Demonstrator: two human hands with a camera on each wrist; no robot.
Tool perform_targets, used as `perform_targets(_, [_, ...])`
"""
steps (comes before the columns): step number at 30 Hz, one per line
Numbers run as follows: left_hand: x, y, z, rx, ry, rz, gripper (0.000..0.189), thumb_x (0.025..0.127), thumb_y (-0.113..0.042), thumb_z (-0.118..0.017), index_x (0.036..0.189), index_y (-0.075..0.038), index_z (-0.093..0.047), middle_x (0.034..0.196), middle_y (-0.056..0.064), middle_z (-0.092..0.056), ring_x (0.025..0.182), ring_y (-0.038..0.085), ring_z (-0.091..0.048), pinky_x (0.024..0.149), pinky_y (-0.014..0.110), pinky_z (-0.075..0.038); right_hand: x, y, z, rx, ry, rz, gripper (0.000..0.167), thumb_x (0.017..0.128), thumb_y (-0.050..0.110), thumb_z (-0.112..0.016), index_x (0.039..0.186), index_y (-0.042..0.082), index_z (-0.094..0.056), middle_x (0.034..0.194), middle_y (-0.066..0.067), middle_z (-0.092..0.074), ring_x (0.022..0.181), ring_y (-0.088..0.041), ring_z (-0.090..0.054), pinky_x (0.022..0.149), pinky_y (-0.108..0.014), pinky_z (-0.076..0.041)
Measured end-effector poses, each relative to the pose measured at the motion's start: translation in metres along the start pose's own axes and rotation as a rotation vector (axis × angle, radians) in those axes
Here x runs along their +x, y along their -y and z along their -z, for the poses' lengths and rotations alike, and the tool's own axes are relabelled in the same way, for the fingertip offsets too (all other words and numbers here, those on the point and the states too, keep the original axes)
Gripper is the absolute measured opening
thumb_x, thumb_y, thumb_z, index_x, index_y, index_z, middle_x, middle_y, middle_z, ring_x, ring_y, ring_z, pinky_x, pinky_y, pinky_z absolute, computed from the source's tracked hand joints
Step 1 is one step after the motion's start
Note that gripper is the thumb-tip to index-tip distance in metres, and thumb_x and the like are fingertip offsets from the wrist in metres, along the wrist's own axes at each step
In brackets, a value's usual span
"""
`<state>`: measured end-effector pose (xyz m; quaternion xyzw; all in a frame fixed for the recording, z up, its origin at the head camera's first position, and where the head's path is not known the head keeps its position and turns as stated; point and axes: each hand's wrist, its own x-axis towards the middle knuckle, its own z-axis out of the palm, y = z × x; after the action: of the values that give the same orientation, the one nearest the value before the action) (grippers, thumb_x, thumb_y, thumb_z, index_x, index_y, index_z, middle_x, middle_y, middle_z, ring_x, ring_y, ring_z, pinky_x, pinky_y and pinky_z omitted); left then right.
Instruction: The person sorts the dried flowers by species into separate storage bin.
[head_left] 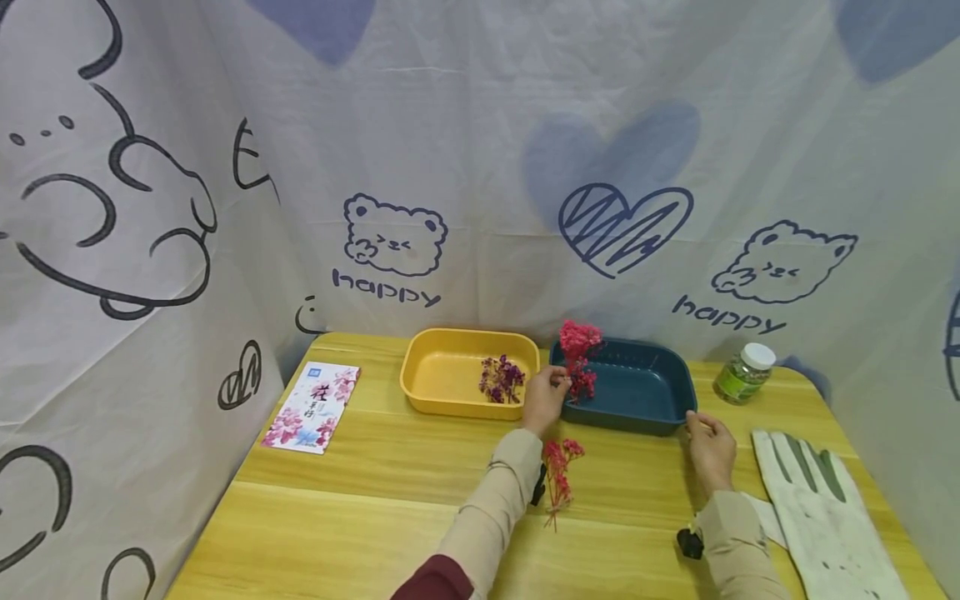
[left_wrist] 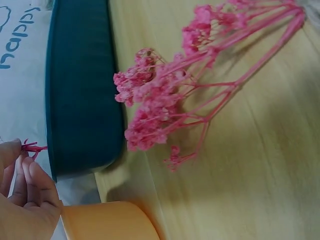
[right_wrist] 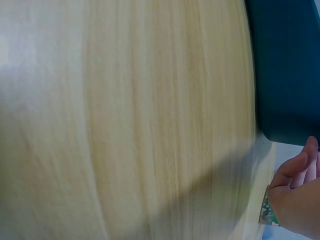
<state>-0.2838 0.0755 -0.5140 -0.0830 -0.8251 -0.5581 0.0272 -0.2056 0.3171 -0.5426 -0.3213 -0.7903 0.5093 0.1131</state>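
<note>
My left hand (head_left: 545, 402) pinches the stem of a pink dried flower sprig (head_left: 580, 343), its blossoms upright over the left end of a dark blue tray (head_left: 641, 390). In the left wrist view, the thumb and fingers (left_wrist: 10, 152) meet on the thin stem just past the tray's edge. At the tray's front right corner, my right hand (head_left: 711, 450) grips the rim between thumb and fingers. A second pink sprig (head_left: 558, 475) lies on the table in front of the tray, beside my left wrist; its branching stems fill much of the left wrist view.
Left of the blue tray stands a yellow tray (head_left: 438, 379) with purple dried flowers (head_left: 501, 380) inside. A flower-printed packet (head_left: 313, 407) lies farther left. To the right are a white-lidded jar (head_left: 744, 375) and a pale glove (head_left: 825, 525). A printed cloth (head_left: 495, 283) hangs behind the table.
</note>
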Motion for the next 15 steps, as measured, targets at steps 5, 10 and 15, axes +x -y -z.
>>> perform_targets(5, [-0.0020,0.0008,-0.0031,0.023,0.037,0.003,0.016,0.092,-0.005,-0.060,0.106,0.001,-0.065,0.092,0.012,-0.066,0.079,0.021,-0.062,0.064,0.024,-0.048,-0.0007,0.0014,0.0009,0.003,0.016,-0.011,0.053,0.096,0.042,-0.048,0.128,0.000,-0.054,0.096,-0.002,-0.066,0.079,-0.005,-0.054,0.063,-0.019,-0.042])
perform_targets(10, [-0.0029,0.0017,-0.0039,0.065,0.055,0.014,0.016,0.093,-0.005,-0.060,0.106,0.001,-0.065,0.091,0.011,-0.067,0.077,0.019,-0.063,0.062,0.023,-0.047,-0.0003,0.0011,0.0008,0.008,0.006,-0.003,0.052,0.096,0.042,-0.050,0.126,-0.001,-0.055,0.084,0.010,-0.063,0.073,-0.002,-0.054,0.061,-0.018,-0.041])
perform_targets(15, [-0.0033,0.0024,-0.0048,0.065,0.077,0.033,0.018,0.092,-0.002,-0.058,0.108,0.003,-0.065,0.092,0.012,-0.068,0.074,0.018,-0.062,0.060,0.022,-0.046,-0.0006,0.0014,0.0012,0.012,0.001,0.000,0.052,0.096,0.041,-0.050,0.126,-0.001,-0.055,0.093,-0.002,-0.066,0.073,-0.002,-0.053,0.061,-0.017,-0.041])
